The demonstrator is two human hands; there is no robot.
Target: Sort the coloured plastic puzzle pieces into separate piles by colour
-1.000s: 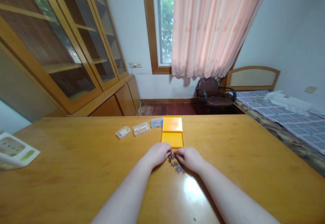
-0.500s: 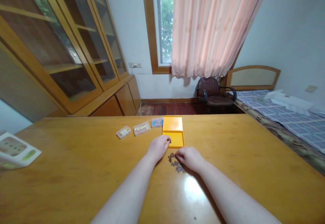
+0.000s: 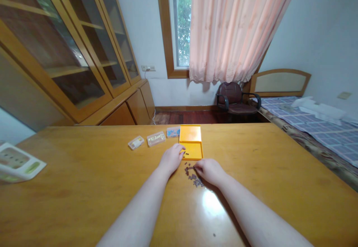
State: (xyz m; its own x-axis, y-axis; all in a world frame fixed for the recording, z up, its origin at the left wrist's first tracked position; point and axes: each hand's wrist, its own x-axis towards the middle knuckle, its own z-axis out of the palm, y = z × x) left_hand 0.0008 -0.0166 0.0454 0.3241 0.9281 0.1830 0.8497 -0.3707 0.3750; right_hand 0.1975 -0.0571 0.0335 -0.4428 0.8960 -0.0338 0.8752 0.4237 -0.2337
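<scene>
A shallow yellow-orange case (image 3: 201, 152) lies on the table with its lid laid back. My left hand (image 3: 172, 158) is over the case's near left side, thumb and forefinger slightly apart. Beside these fingertips a few small dark pieces (image 3: 187, 153) rest in the case. My right hand (image 3: 209, 170) is on the table just below the case, its fingertips pinched at a small brown piece among the loose pile. Several small brown pieces (image 3: 193, 177) are spread to the left of that hand, greyer toward the near end; their exact shape is too small to tell.
Left of the case are a clear box with blue pieces (image 3: 172, 132), one with pale pieces (image 3: 156, 139) and a smaller clear box (image 3: 136, 143). A white-and-green plastic item (image 3: 21, 163) stands at the table's left edge. One dark bit (image 3: 214, 235) lies near the front.
My left hand has drawn back slightly to the left, its fingers parting, and dark pieces now show in the case. My right hand stays at the pile, where the pieces have shifted a little.
</scene>
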